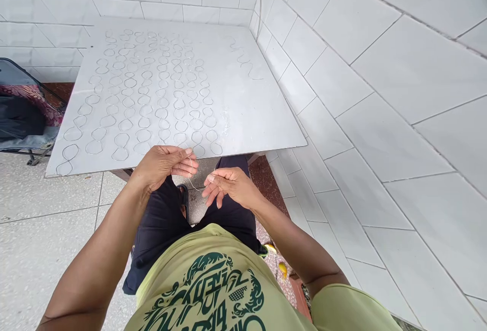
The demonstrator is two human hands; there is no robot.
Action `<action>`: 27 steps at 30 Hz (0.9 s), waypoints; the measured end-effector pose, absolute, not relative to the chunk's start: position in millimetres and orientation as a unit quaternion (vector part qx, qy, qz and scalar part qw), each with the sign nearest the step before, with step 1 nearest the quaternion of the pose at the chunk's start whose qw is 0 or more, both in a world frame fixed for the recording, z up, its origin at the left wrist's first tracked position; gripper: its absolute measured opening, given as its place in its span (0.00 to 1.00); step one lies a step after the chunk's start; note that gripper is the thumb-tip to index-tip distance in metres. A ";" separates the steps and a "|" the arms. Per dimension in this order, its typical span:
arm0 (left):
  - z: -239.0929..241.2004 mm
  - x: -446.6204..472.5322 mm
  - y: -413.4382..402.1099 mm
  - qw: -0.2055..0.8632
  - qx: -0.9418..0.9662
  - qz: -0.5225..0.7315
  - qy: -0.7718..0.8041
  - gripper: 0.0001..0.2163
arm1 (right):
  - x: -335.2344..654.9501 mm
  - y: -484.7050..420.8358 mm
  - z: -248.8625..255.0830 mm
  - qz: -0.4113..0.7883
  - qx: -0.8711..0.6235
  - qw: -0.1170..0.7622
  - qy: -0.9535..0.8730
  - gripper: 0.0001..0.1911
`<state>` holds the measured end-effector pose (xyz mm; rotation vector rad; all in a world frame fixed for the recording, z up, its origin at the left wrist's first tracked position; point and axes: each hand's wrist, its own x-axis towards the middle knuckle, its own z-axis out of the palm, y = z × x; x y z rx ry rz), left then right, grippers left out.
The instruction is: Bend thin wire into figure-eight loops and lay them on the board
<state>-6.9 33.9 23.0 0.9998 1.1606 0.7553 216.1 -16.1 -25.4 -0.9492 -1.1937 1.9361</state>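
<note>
My left hand and my right hand are held together over my lap, just below the near edge of a white board. Both pinch a thin piece of bent wire that curves between their fingertips. Several rows of wire figure-eight loops lie on the board in front of me. One separate wavy wire strand lies near the board's far right side.
A white tiled wall runs close along the right. A dark folding chair with cloth on it stands at the left on the speckled floor. A thin cord hangs down in the far corner.
</note>
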 end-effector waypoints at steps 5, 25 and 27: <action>27.9 -5.9 37.0 0.591 0.488 0.382 0.516 0.26 | 217.3 -11.2 -19.4 0.751 -0.374 0.339 -0.426 0.24; -127.5 -91.6 -33.1 0.336 0.474 0.364 0.728 0.18 | 242.7 247.9 25.6 0.599 -0.451 0.538 -0.385 0.08; -138.3 -97.1 -31.4 0.297 0.488 0.347 0.744 0.16 | 242.9 282.7 27.0 0.582 -0.477 0.547 -0.367 0.07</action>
